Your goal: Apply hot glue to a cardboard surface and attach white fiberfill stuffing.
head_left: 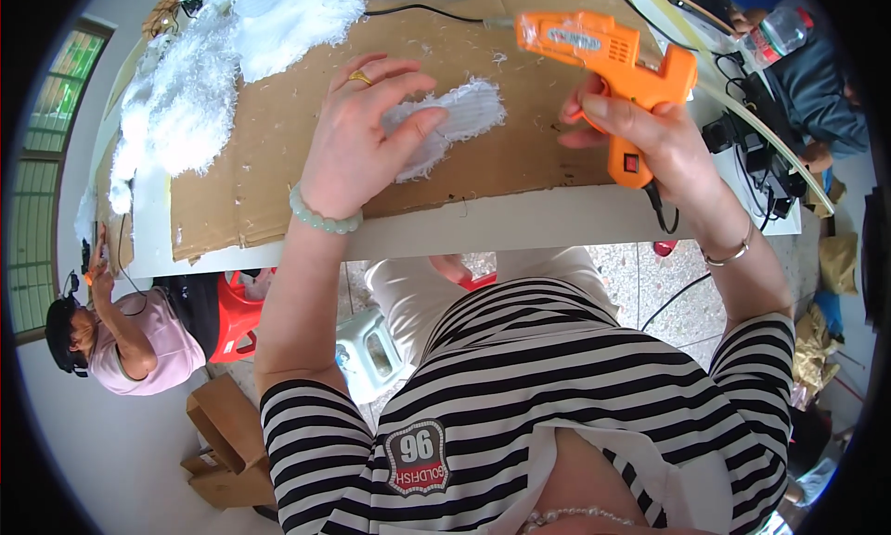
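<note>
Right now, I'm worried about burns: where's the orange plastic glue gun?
The glue gun is upper right in the head view, held in the right hand, right of the small white fuzzy piece.

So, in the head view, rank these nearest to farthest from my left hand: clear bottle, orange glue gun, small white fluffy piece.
1. Small white fluffy piece: on the cardboard, partly behind your left hand.
2. Orange glue gun: farther right, in your right hand.
3. Clear bottle: far right, toward the upper edge.
</note>
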`<state>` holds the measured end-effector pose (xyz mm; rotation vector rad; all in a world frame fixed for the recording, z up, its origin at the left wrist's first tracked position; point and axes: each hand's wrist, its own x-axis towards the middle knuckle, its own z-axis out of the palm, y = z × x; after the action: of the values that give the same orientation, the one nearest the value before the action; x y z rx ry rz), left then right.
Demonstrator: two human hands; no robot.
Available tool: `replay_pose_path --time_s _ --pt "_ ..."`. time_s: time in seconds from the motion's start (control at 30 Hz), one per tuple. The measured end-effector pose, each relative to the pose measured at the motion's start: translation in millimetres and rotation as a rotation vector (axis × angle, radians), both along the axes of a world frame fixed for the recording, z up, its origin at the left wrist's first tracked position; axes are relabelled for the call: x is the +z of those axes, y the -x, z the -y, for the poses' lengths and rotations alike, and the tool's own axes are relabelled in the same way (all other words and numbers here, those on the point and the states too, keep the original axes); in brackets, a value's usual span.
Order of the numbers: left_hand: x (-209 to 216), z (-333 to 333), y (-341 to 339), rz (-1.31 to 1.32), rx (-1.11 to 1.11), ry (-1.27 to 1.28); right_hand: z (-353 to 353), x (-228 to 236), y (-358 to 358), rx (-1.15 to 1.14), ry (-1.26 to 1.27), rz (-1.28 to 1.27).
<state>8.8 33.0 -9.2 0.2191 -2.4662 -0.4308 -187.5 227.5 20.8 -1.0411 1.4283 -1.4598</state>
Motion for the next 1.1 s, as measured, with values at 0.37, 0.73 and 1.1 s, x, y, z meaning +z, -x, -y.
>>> replay_pose_path --time_s 0.37,0.73,1.1 --pt "-17.8 -9.0 -3.9 -0.012 0.104 0.159 -3.4 -3.6 -11.4 0.027 -0.285 -0.392" --pt "-22.6 -8.9 -3.5 -0.028 0.078 0.162 12.7 -3.5 -14.4 -0.011 -0.399 -0.449" --pt "-23.6 -10.7 -2.3 -0.054 0.038 0.161 12.0 -6.5 -11.5 -0.012 -0.38 -0.489"
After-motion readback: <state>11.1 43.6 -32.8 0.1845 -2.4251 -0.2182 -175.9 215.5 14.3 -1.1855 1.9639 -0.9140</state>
